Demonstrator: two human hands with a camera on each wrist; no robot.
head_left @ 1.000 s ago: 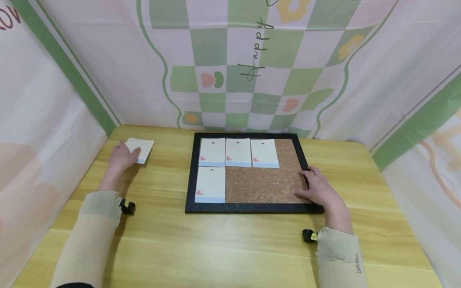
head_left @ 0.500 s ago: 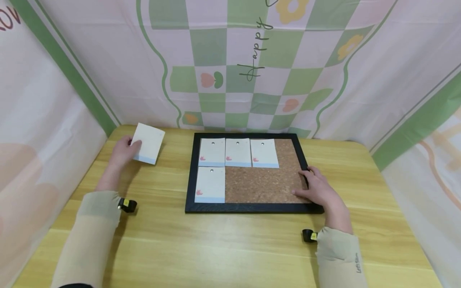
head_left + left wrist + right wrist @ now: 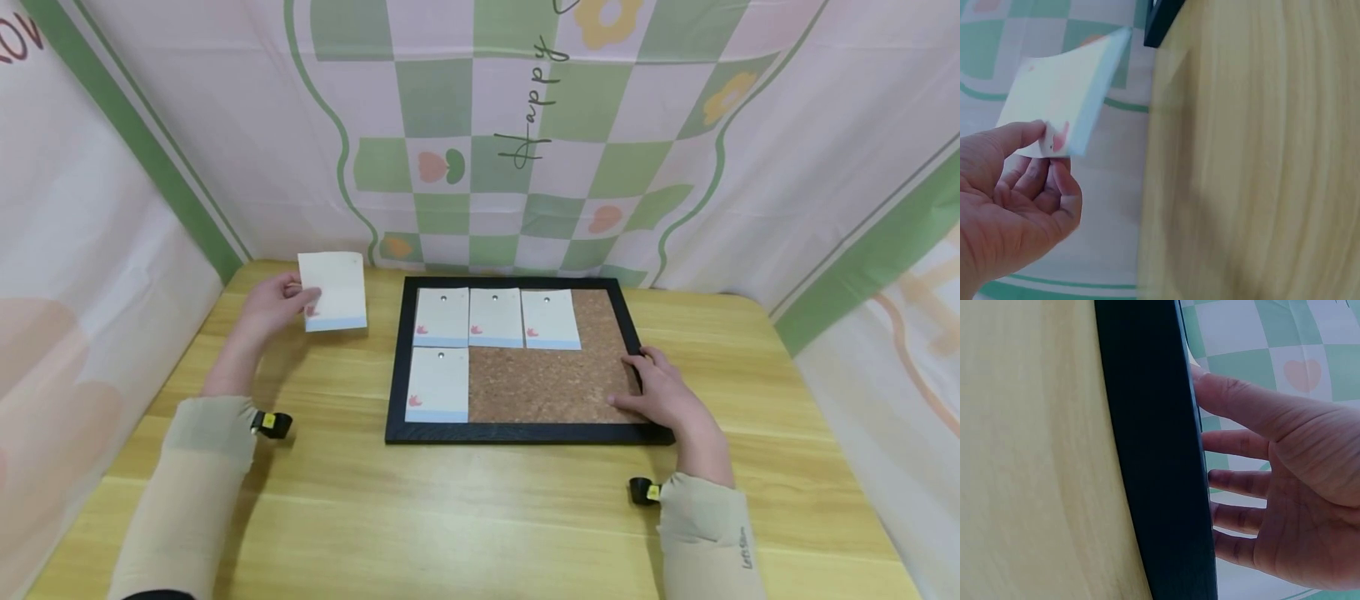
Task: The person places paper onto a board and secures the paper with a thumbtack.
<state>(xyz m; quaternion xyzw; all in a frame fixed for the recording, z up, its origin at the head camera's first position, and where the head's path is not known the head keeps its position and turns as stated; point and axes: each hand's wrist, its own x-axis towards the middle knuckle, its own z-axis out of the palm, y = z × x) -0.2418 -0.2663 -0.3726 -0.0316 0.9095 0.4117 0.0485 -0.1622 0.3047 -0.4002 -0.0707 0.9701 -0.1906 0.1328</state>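
My left hand (image 3: 273, 304) pinches a cream note sheet (image 3: 339, 287) by its lower left corner, thumb in front and fingers behind. The sheet has a blue band along the bottom and a small pink print, and stands raised over the table in the left wrist view. To its right lies a black-framed corkboard (image 3: 540, 387). Several similar sheets are on it, three in the top row and one sheet (image 3: 438, 385) below at left, each with a silvery pin near its top. My right hand (image 3: 667, 396) rests on the board's right side, fingers nearly straight, thumb on the cork.
The wooden table (image 3: 465, 525) carries the board near its back edge. Behind it hangs a checkered cloth (image 3: 498, 167), with pale cloth walls at both sides. A small black camera (image 3: 273, 424) sits at the left wrist, another camera (image 3: 643, 491) at the right.
My left hand has lifted the note sheet from the table and moved it right toward the board, turning it more upright. The right hand and the board have stayed in place.
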